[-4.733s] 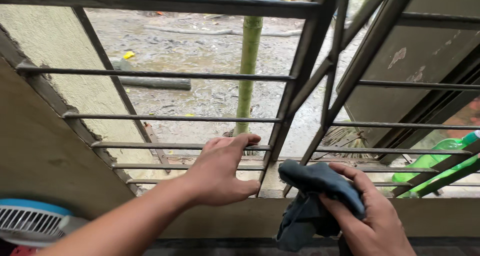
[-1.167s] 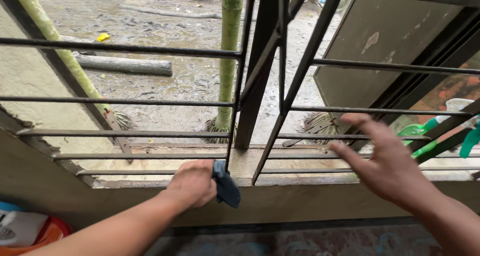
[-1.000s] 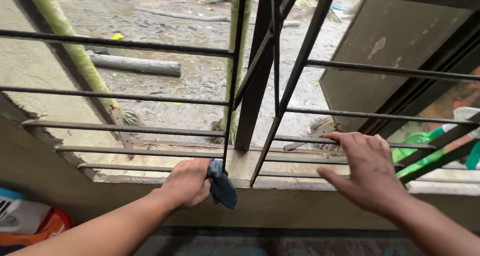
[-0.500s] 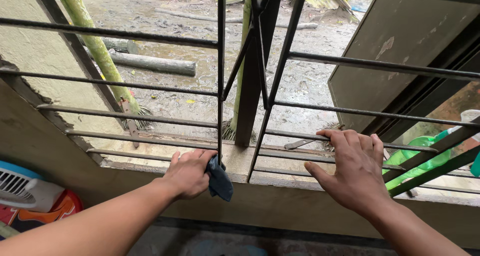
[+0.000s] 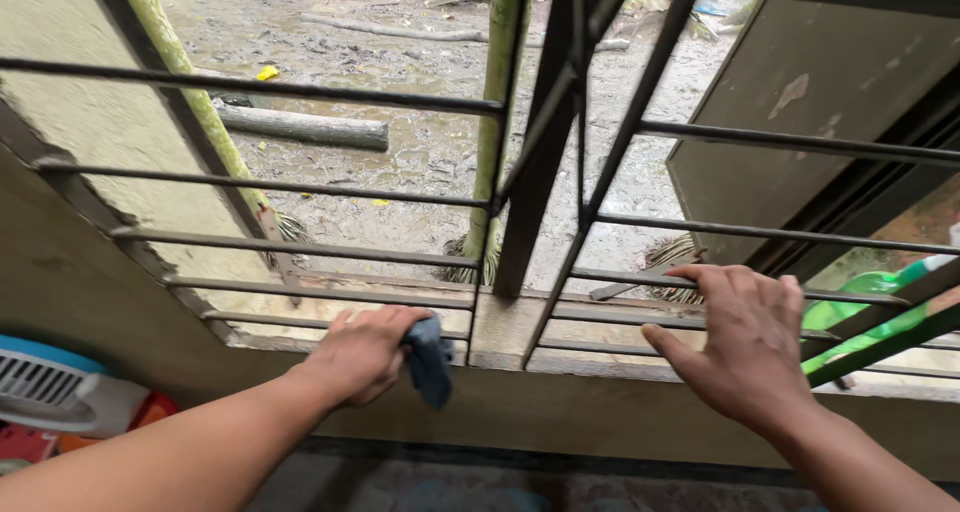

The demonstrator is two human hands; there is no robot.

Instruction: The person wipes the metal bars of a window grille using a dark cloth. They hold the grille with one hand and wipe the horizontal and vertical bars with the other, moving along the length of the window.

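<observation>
Here the left hand [image 5: 362, 355] is clenched around a dark blue cloth [image 5: 430, 360], bunched in the fist with a loose tail hanging down past the fingers. The cloth sits pressed against the wooden sill [image 5: 500, 330], just under the lowest window bar [image 5: 330, 321] and close beside the middle post [image 5: 528, 187] of the frame. It looks soft, limp and light, the sort of thing that folds to whatever it is pushed against; wadded up in the palm, as it is held now, seems the firmest way to keep hold of it, since the dangling end would slip or flap if gripped alone. The right hand [image 5: 745, 347] holds nothing: its fingers are spread and laid over a lower bar on the far side of the post from the cloth, the palm resting flat. Well off to the side of the clenched hand, low by the wall, stands a white and blue fan [image 5: 50, 397]. Beyond the bars lie muddy ground and a log [image 5: 300, 127].
</observation>
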